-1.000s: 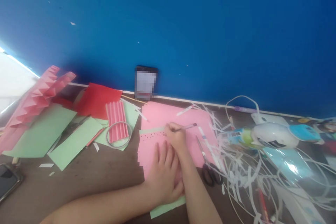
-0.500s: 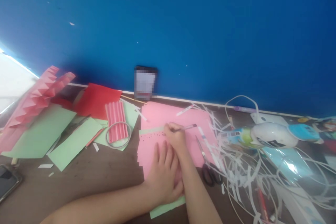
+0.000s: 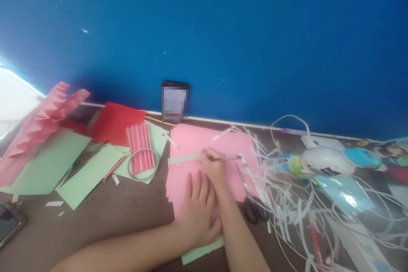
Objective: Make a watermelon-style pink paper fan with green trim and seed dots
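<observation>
Pressed flat on pink paper [image 3: 177,185], my left hand [image 3: 197,212] has its fingers stretched out and spread a little. My right hand [image 3: 214,165] is closed around a pen [image 3: 231,158], whose back end points to the right. The pen's tip is hidden by the fingers, close to a row of small dark marks on the paper. Under the marked sheet's upper edge shows a green strip [image 3: 183,160]. A larger pink sheet [image 3: 197,136] lies beneath. Green paper [image 3: 204,253] sticks out below my left wrist.
Scissors [image 3: 253,208] lie right of my right forearm. Beyond them are tangled white paper strips [image 3: 296,216] and a white and blue object [image 3: 331,161]. To the left are pleated pink paper [image 3: 140,148], a grey ring [image 3: 129,165], green sheets [image 3: 91,174], red paper [image 3: 119,121] and a phone [image 3: 9,223].
My right hand has shifted very slightly along the row of marks and the pen's back end has tipped right. My left hand stays in place. The whole view has drifted slightly.
</observation>
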Available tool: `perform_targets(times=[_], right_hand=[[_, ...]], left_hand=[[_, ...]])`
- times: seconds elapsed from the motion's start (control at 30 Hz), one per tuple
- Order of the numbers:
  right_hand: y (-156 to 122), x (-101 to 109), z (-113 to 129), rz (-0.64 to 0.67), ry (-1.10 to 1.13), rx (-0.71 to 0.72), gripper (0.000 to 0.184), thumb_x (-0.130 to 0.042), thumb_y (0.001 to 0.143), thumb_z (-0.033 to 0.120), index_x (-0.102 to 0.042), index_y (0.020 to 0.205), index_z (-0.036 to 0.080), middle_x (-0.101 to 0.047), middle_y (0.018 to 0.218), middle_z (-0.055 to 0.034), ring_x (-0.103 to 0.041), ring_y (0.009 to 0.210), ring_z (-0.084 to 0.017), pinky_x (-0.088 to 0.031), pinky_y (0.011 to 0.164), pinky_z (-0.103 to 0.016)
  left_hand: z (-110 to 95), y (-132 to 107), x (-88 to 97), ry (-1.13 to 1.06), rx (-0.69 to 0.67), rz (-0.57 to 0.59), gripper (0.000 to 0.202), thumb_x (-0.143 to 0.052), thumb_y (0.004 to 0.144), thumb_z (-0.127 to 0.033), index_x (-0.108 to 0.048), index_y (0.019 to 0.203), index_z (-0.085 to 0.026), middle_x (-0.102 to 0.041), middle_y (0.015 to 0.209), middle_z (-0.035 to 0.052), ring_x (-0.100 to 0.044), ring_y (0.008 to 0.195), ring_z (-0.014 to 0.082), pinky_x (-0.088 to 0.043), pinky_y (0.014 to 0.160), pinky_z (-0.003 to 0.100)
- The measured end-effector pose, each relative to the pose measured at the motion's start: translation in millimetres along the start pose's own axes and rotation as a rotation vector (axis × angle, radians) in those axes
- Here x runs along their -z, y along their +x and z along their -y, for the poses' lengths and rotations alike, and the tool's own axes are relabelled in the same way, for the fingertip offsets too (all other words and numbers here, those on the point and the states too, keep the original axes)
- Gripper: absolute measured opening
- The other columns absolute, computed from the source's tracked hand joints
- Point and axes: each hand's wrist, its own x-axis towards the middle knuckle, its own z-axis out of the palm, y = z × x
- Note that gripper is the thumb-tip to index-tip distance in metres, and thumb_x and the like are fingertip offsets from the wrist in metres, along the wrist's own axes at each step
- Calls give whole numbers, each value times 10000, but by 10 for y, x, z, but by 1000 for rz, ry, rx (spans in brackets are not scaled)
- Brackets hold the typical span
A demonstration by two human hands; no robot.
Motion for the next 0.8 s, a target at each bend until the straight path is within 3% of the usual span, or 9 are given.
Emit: perform_targets(times=[0.1,0.23,0.43,0.8], right_hand=[[0,23,79,-120,44,25,323,-482,776,277,-360,490,188,-373,454,56,-361,450,-75,-320,459,-205],[25,-1,129,-80,151,4,158,-561,726,298,-467,664,187,-492,595,34,-469,558,-98,-394,539,-211],[32,15,125,53,107,-65,377,-542,714,309,-272,476,196,-272,445,77,-294,442,-63,-286,433,-198],[11,-18,14,64,67,-72,285,-432,677,190,-235,470,200,-216,443,78,-237,420,-56,-222,402,-197]], left_hand=[[1,-2,-14,4,-3,-8,672,-210,846,-475,-186,1372,-58,-225,1406,197,-55,1288,414,-13,991,615],[2,-5,-30,-7,-10,-10,666,-201,850,-466,-196,1368,-48,-218,1406,202,-52,1285,422,-7,990,620],[-8,-2,-6,11,-7,-10,653,-188,854,-466,-226,1361,-57,-236,1402,194,-67,1287,412,4,995,613],[-4,-3,-4,24,-5,7,662,-188,851,-471,-213,1366,-56,-253,1398,187,-87,1284,416,-11,986,624]])
